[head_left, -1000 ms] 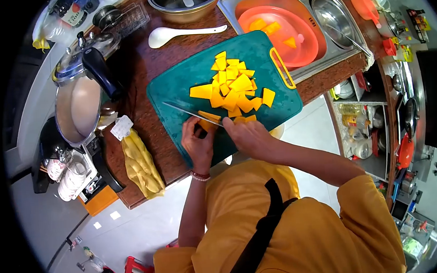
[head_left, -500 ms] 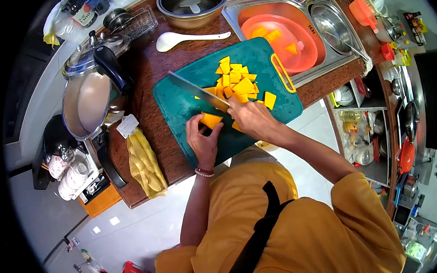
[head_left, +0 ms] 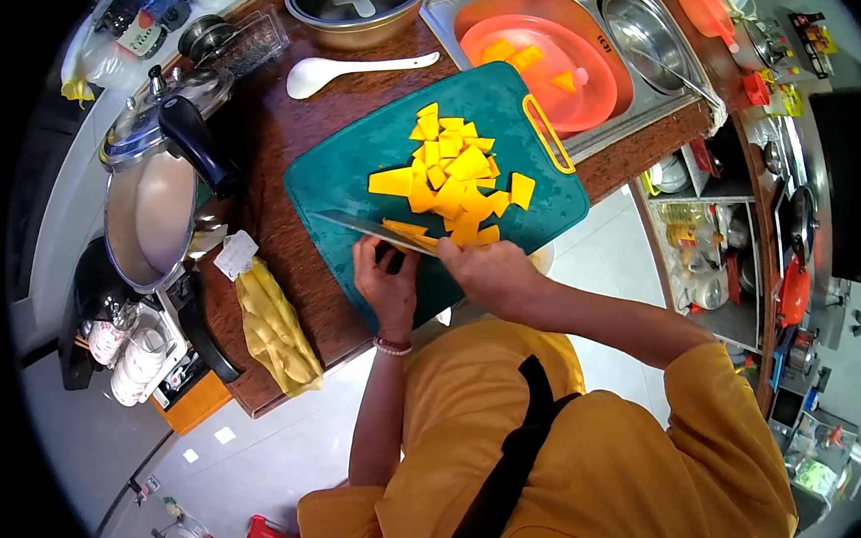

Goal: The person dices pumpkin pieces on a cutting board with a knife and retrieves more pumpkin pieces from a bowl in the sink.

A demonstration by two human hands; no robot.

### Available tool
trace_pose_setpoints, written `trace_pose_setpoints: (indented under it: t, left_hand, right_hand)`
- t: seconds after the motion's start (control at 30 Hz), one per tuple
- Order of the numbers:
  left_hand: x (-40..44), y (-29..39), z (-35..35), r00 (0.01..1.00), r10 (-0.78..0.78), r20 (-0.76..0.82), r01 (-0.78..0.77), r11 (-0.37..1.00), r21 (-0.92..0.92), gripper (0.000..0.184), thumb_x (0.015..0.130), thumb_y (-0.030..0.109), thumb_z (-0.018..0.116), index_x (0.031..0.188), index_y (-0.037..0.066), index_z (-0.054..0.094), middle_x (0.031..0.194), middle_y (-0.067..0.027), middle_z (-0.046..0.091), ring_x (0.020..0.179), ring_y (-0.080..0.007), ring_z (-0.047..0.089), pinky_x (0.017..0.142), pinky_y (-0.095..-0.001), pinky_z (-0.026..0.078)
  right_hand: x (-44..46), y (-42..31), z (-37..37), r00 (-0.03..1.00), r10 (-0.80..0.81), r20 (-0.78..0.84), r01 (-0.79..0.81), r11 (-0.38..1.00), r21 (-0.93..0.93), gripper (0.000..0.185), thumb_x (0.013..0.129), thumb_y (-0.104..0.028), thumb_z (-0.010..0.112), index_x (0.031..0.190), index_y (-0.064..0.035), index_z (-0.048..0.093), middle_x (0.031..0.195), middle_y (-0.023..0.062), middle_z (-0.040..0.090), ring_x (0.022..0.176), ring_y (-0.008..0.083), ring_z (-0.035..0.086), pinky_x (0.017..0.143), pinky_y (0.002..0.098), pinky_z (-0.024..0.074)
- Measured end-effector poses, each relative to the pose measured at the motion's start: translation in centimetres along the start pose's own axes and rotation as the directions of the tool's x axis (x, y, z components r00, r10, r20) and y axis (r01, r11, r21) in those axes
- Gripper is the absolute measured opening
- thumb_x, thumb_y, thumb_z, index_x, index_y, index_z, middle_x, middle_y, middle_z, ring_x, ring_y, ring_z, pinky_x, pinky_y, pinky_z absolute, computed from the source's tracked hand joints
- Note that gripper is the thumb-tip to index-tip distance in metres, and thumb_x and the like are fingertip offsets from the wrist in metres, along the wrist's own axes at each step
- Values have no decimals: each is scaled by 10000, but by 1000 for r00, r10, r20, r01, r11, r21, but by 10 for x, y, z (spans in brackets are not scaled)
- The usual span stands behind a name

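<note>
A knife [head_left: 364, 226] is gripped by its handle in my right hand [head_left: 495, 273], its blade pointing left over the green cutting board [head_left: 345, 156]. Under and beside the blade lies an orange pumpkin piece [head_left: 405, 228], which my left hand [head_left: 385, 280] holds between thumb and fingers. The knife partly hides that piece. A pile of cut orange pieces [head_left: 449, 169] sits on the board just beyond the blade, with a larger flat piece [head_left: 390, 182] at its left.
Behind the board are a white spoon [head_left: 315, 76] and a metal bowl [head_left: 361, 27]. A red basin [head_left: 586, 72] with orange pieces sits in the sink [head_left: 445, 17]. To the left stand a lidded pot [head_left: 117, 214] and a yellow bag [head_left: 271, 328].
Half a second ago the blade was raised over the pile; it has come down toward me onto the held piece. The whole view has shifted slightly.
</note>
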State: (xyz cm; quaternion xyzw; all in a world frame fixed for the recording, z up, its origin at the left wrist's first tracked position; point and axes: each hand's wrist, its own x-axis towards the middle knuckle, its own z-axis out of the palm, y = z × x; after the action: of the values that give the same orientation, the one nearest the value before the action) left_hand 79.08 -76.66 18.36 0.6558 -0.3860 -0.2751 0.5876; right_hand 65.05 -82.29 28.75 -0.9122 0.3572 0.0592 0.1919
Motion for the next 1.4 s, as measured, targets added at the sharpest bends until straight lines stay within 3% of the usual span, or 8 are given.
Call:
trace_pose_setpoints:
  t: [0.57,0.7,0.83,1.07,1.17,1.23,1.3,1.4]
  left_hand:
    - [7,-15,0,984,178,-29,-176,982,74,270,714,-16,751,944,5,611,1000,-100,600,916,-217,591,829,-313,483]
    - [-1,1,1,997,40,73,-45,997,70,282,713,8,754,955,8,610,980,-81,593,903,-174,590,801,-293,493]
    - [-11,5,7,988,114,107,-140,946,293,307,699,9,757,964,5,602,951,-114,598,828,-226,590,736,-299,479]
    - [2,-13,8,990,127,61,-132,988,84,260,753,-11,723,979,-3,595,1050,-115,588,951,-222,591,774,-332,536]
    - [1,-28,1,968,212,131,-238,944,229,275,760,9,727,1005,-14,605,1033,-129,601,932,-230,601,767,-319,540]
    - [1,-20,-5,906,318,280,-412,813,412,289,766,21,725,1027,-16,608,1025,-131,606,922,-225,606,777,-310,538]
    - [2,-10,-2,976,125,180,-181,923,340,337,765,44,732,1077,-2,611,1029,-128,597,912,-225,617,783,-312,540]
    - [-1,2,4,995,78,65,-93,954,285,379,759,44,737,1112,12,604,1043,-124,575,900,-231,618,761,-310,551]
  right_hand:
    - [43,13,46,929,-101,-356,101,995,-17,142,827,-110,538,930,-18,509,673,157,649,652,297,679,557,374,536]
    - [18,6,38,964,-9,-267,15,1000,21,144,803,-90,559,904,-1,509,695,168,654,674,330,679,569,388,539]
    - [14,13,39,969,6,-246,11,998,69,124,802,-68,547,894,7,512,717,197,656,688,344,679,589,414,543]
    - [45,32,50,944,43,-328,32,975,220,217,863,-166,537,938,31,592,765,222,662,647,334,673,565,422,539]
    - [45,51,27,959,278,60,-238,665,708,303,942,-220,476,1031,54,568,662,184,627,498,297,631,475,388,512]
    - [47,69,38,934,322,153,-303,490,818,349,964,-256,474,1099,54,561,639,139,597,405,214,562,376,338,442]
    - [44,69,38,954,288,85,-239,556,796,323,965,-253,488,1090,33,570,641,150,589,370,210,522,373,333,432]
    - [49,63,53,960,232,-154,-118,839,531,291,940,-238,506,1102,-8,580,780,220,648,640,302,650,569,415,516]
